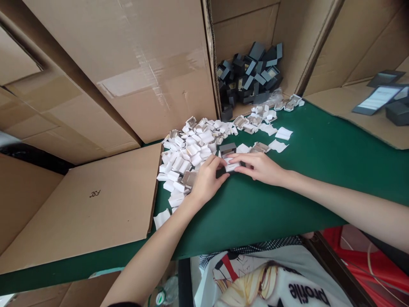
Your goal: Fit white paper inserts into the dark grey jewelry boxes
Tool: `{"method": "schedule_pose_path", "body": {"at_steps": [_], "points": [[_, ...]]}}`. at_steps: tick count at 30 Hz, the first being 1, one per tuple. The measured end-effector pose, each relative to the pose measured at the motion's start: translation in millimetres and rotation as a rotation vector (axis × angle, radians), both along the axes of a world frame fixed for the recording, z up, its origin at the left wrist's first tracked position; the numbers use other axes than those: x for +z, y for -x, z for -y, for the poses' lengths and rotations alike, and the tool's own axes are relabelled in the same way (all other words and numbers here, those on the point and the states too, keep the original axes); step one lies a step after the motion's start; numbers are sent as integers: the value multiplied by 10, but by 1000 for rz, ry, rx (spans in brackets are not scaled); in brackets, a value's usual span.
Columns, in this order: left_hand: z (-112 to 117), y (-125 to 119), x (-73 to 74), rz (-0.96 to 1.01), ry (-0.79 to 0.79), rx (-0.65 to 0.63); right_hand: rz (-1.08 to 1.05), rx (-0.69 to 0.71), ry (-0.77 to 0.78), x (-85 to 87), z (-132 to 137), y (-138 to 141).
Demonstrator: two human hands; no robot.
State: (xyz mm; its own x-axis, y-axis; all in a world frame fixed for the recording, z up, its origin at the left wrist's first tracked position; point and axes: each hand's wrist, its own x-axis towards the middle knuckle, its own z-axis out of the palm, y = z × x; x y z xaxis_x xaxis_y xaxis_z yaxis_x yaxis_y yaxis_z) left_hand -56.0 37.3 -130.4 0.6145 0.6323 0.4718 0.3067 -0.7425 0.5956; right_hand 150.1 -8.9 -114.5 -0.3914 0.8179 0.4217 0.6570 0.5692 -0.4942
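Note:
A small dark box [227, 148] with its lid raised stands on the green table between my hands. Inside its lower part sits a white card insert [232, 166]. My left hand [209, 175] grips the box from the left, thumb at the front and fingers behind. From the right, my right hand [255, 166] has its fingers and thumb on the white insert, pinching or pressing it; which of the two I cannot tell. A heap of folded white card inserts [191, 149] lies just beyond and left of my left hand.
Several dark boxes [252, 76] are piled inside an open carton at the back. More dark boxes [380, 98] lie on a cardboard flap at the right. A large cardboard flap [96, 200] covers the table's left side. Tall cartons [134, 64] stand along the back.

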Motion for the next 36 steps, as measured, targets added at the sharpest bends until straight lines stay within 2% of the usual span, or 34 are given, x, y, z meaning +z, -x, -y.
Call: {"method": "schedule_pose_path", "body": {"at_steps": [3,6,8,10,13,16,21,28,33,36], "points": [[2,4,18,-26,-39,27,-3,31,47,-11,-16,-28],[7,9,37,-54,-61,56,-24,51,6,-22,-28,-57],[13,13,46,-87,-68,75,-101,-15,-58,-11,-26,-63],[20,17,51,-121,-73,96,-185,-143,-88,9,-22,-58],[26,17,53,-139,-81,101,-218,-264,16,19,-30,-51],[22,14,51,-122,-83,101,-252,-248,141,-22,-52,-54],[-3,17,35,-123,-117,64,-330,-194,194,-94,-65,-57],[-42,25,10,-171,-191,34,-229,-180,131,-26,-22,-19],[-43,27,12,-187,-227,33,-210,-220,139,-28,-25,-5],[-39,29,18,-178,-220,31,-228,-266,94,-38,-18,7]]}}
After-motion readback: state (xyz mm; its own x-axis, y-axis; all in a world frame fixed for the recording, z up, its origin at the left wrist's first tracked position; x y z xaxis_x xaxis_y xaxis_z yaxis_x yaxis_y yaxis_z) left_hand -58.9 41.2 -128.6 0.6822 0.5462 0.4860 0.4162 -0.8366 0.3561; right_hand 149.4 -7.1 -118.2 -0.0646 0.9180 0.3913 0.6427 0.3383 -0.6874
